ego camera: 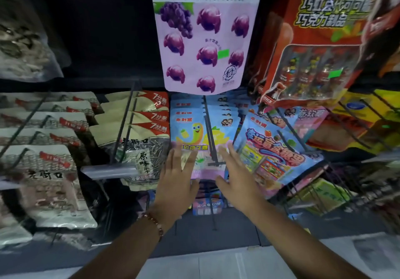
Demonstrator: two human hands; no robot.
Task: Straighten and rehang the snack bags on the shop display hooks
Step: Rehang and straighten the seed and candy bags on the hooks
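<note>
Both hands are up at the display, fingers straight and spread. The left hand (pixel 176 180) lies flat against the front marshmallow bag (pixel 190 131), the light-blue one with the yellow cartoon worm, its fingertips on the lower left part of the bag's face. The right hand (pixel 234 178) is open too, palm toward the same bag's lower right side, fingers fanned toward the neighbouring stack; whether it presses the bag or only hovers over it, I cannot tell. Neither hand grips anything. A beaded bracelet (pixel 154 221) sits on the left wrist.

Between the two hands runs the dark hook rod (pixel 208 125), coming out over the marshmallow bag and ending in a small crossbar just above the thumbs. More of the blue bags are stacked behind the front one on that rod.

Just right of the right hand, a tilted candy bag (pixel 275 151) in blue with red lettering leans off-square, its top swung toward the hands. Left of the left hand hang the sunflower seed bags (pixel 134 140), beige with red corners, one behind another. Further left, a row of grey-white snack bags (pixel 46 170) hangs in file. Above the hands, a big lilac grape gummy bag (pixel 203 38) hangs straight, and up to the right of it sits a red chocolate box (pixel 313 47).
</note>
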